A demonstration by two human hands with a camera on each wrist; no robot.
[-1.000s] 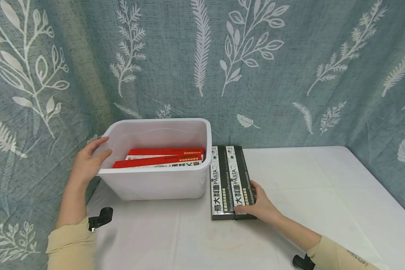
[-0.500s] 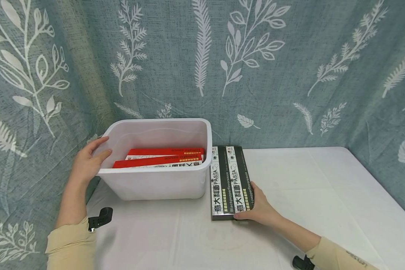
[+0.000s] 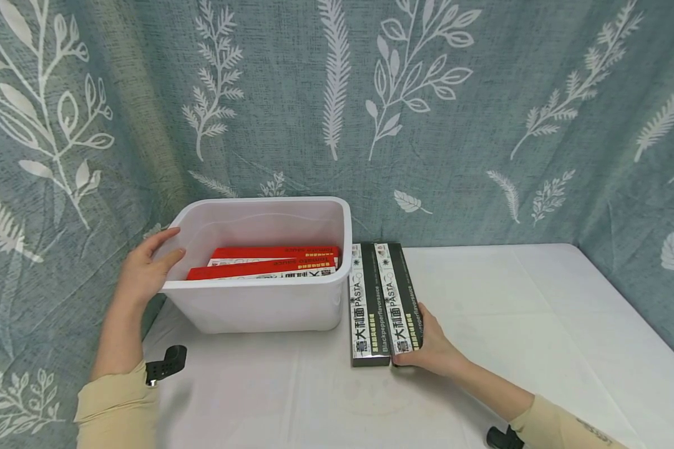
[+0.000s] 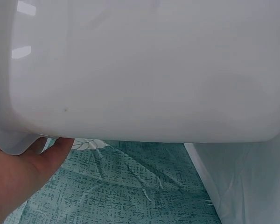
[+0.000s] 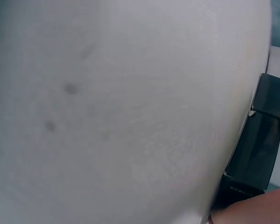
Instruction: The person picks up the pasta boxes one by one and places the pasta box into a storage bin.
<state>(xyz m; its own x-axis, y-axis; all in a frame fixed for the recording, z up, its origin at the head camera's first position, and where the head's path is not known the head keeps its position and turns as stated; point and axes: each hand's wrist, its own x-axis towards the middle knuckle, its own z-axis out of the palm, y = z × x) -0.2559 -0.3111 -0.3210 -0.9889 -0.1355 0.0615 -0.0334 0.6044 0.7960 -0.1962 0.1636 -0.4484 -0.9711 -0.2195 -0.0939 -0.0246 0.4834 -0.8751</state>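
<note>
A teal curtain printed with white leaves hangs behind a white-covered surface (image 3: 539, 324). On it stands a white plastic bin (image 3: 258, 305); the left hand (image 3: 143, 271) grips its left rim, thumb hooked inside. Two red pasta boxes (image 3: 269, 262) lie flat in the bin, one overlapping the other. Just right of the bin, two black pasta boxes (image 3: 379, 305) lie side by side, touching. The right hand (image 3: 432, 346) has its fingers curled round the near end of the right-hand box. With that one-ended grip, the long box could sag, twist loose, or drag its neighbour askew.
</note>
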